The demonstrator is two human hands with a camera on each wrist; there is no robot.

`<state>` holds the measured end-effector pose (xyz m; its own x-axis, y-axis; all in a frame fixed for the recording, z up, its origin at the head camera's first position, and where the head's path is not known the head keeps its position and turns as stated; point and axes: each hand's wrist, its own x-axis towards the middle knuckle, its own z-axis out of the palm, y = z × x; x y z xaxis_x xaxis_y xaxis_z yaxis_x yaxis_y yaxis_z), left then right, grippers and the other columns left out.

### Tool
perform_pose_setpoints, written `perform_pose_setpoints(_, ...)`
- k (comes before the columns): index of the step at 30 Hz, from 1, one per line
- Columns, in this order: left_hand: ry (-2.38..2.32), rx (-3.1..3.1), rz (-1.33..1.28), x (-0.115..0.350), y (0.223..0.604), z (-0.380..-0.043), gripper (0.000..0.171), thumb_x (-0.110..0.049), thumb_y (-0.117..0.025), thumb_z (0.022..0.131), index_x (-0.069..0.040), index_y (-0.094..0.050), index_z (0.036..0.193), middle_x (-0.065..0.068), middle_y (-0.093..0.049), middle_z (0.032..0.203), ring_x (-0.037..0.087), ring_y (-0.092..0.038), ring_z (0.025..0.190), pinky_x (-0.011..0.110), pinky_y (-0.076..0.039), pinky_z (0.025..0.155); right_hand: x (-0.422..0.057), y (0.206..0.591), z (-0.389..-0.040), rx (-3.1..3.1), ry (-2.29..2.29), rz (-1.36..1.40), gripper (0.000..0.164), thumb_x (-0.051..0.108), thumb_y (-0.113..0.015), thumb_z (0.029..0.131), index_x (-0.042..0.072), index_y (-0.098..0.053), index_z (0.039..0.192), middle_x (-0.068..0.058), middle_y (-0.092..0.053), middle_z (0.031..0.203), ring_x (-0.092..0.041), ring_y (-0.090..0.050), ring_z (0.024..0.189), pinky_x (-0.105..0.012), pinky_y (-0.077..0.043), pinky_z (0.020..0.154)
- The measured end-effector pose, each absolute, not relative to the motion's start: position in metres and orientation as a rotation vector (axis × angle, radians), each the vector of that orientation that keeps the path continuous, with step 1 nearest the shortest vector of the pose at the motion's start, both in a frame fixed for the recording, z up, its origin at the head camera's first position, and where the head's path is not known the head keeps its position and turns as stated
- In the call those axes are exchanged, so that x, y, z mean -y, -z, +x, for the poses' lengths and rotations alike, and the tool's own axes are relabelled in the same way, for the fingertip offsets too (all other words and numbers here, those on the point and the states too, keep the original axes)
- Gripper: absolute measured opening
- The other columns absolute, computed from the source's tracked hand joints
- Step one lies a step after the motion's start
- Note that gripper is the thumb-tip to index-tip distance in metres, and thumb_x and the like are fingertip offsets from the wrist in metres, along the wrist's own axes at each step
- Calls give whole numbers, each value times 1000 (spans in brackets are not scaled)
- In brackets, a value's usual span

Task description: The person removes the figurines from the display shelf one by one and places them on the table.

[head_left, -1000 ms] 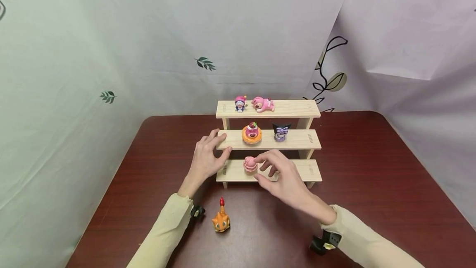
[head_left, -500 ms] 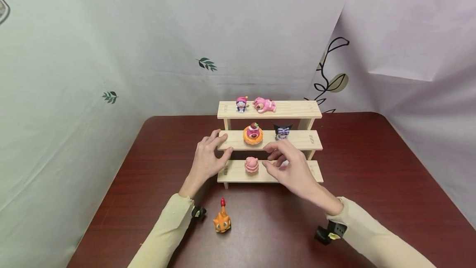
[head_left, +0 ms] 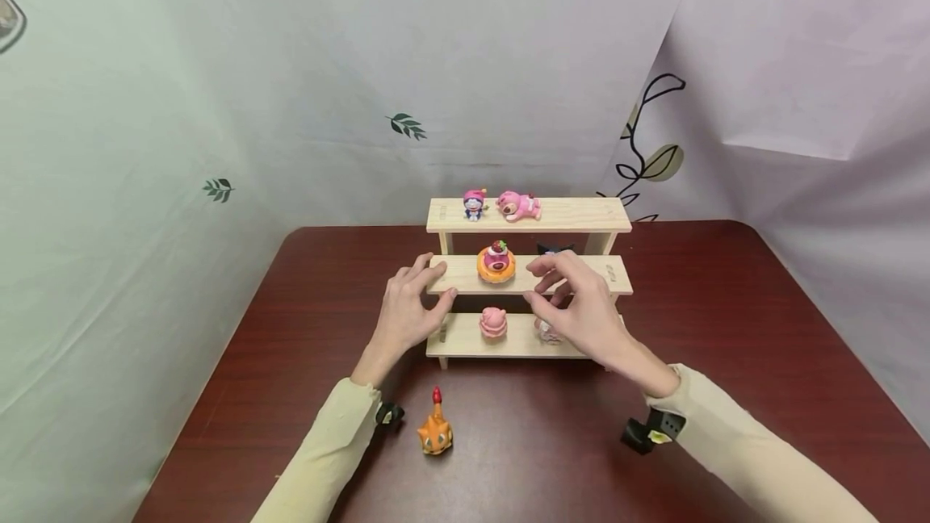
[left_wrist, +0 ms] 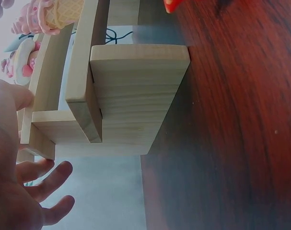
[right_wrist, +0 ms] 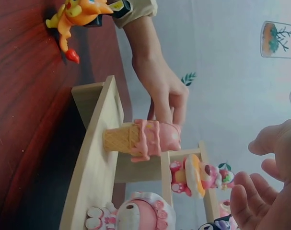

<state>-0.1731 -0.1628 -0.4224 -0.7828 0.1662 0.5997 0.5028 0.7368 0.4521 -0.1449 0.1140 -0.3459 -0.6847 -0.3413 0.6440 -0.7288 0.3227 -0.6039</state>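
A three-tier wooden display shelf bears several small figurines. My left hand grips the left end of its middle board, thumb at the front edge and fingers behind. My right hand hovers in front of the shelf's right half, fingers loosely bent with nothing between them. It partly hides a black-hatted figurine on the middle board and a pale pink-and-white figurine on the bottom board. Left of that hand are a pink ice-cream-cone figurine below and a pink bear in an orange ring above.
On the top board are a pink-hatted figurine and a lying pink bear. An orange dragon-like figurine with a red tail tip is on the dark red table, before the shelf. A printed cloth hangs behind.
My right hand has moved up and to the right, away from the ice-cream-cone figurine, and now covers most of the black-hatted one. My left hand keeps its grip on the shelf.
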Motion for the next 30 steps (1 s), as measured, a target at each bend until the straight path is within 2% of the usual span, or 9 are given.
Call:
perform_pose_setpoints(9, 828, 2402, -509, 163, 423, -174, 46, -27, -73, 86, -2, -70, 124, 24, -60, 132, 46, -59, 107, 62, -40, 91, -118, 340, -152, 2181, -1330, 930, 38, -14, -76, 76, 0, -64, 109, -5, -64, 98, -16, -66, 77, -26, -54, 60)
perform_pose_setpoints(15, 828, 2398, -511, 163, 424, -174, 46, -27, -72, 86, -2, -70, 123, 24, -60, 132, 46, -59, 106, 62, -41, 91, -122, 332, -158, 2178, -1308, 915, 35, -13, -76, 77, 0, -65, 108, -13, -65, 97, -16, -65, 78, -25, -53, 60)
perform_pose_setpoints(20, 829, 2402, -510, 163, 424, -173, 46, -27, -72, 86, -2, -70, 124, 24, -60, 133, 46, -59, 107, 62, -41, 91, -125, 324, -165, 2194, -1255, 895, 33, -10, -77, 78, -1, -65, 107, -14, -66, 97, -16, -66, 77, -22, -51, 61)
perform_pose_setpoints(30, 823, 2391, -509, 163, 424, -173, 46, -28, -74, 85, -2, -70, 123, 25, -59, 133, 47, -59, 109, 63, -41, 91, -131, 313, -178, 2277, -1236, 820, 30, -7, -76, 82, -3, -64, 109, -14, -65, 99, -20, -66, 78, -26, -50, 65)
